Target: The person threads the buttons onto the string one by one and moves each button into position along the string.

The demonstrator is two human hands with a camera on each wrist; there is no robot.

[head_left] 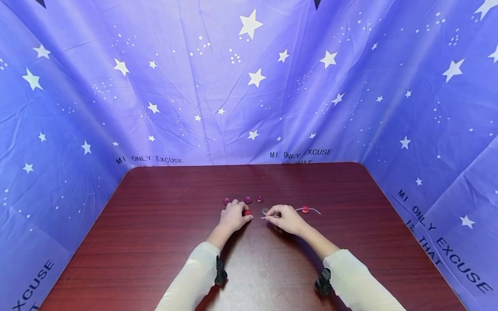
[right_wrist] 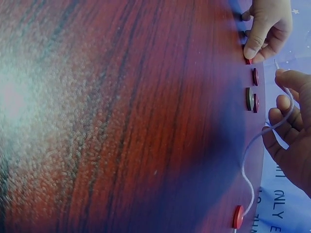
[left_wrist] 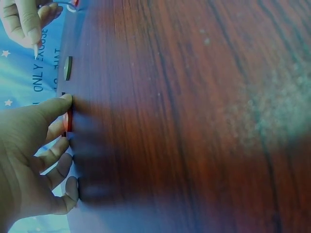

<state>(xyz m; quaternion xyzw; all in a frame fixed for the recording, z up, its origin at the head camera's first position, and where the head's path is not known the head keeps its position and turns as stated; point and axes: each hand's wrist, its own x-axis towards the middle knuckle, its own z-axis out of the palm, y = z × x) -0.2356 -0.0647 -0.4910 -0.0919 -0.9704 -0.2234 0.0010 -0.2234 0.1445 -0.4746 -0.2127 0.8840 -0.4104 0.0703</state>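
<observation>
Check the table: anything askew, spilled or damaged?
Nothing stands out. The purple buttons and grey button lie on the table, the cord runs through one red button, and no spill or breakage shows.

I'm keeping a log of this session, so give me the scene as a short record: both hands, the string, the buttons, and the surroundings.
Left hand: pinches a red button at the table
Right hand: pinches the string near one end
String: pale, passes through a second red button
Gray button: between the hands, near the right fingertips
Purple buttons: three, farther back
Table: reddish-brown, wood-grained
Backdrop: purple-blue, white stars
</observation>
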